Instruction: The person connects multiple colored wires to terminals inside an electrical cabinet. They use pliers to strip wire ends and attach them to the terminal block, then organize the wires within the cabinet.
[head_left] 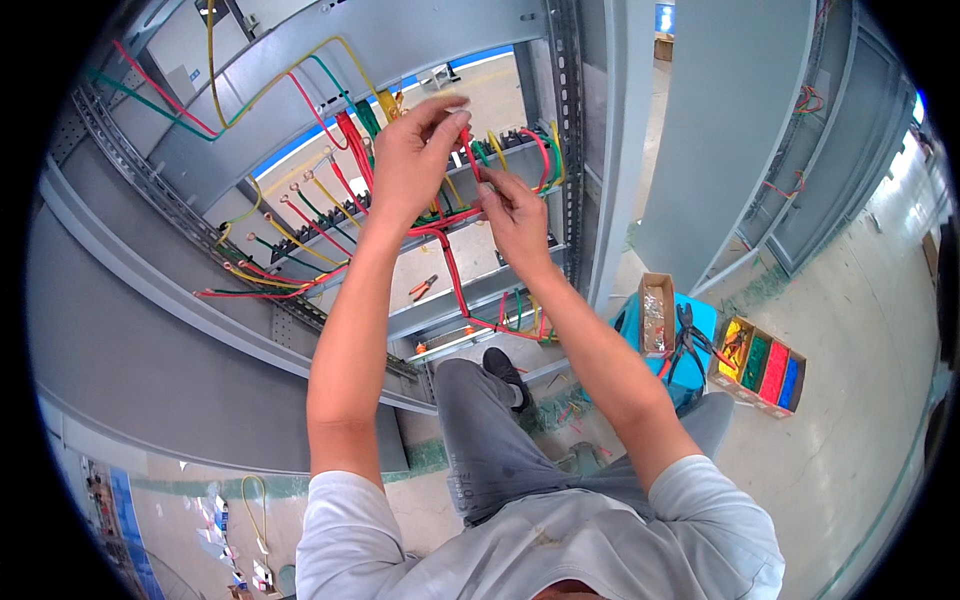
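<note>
Inside an open grey metal cabinet, both my hands are raised at a short red wire (472,156). My left hand (412,158) is closed in a pinch at its upper end, and the fingers hide the tip. Lower on the same wire, my right hand (515,220) grips it between thumb and fingers. Left of my hands, thick red wires (354,150) run down from the upper panel. Several loose wires with ring terminals (312,176) stick up beside my left forearm. Behind my right hand, a row of black terminals (510,140) carries yellow, red and green wires.
A cardboard box of small metal parts (656,315) and black-handled pliers (688,340) rest on a blue case (702,318). Beside it stands a box of coloured sleeves (762,368). Orange-handled pliers (424,287) lie beyond the wires. The grey cabinet door (725,140) stands at right.
</note>
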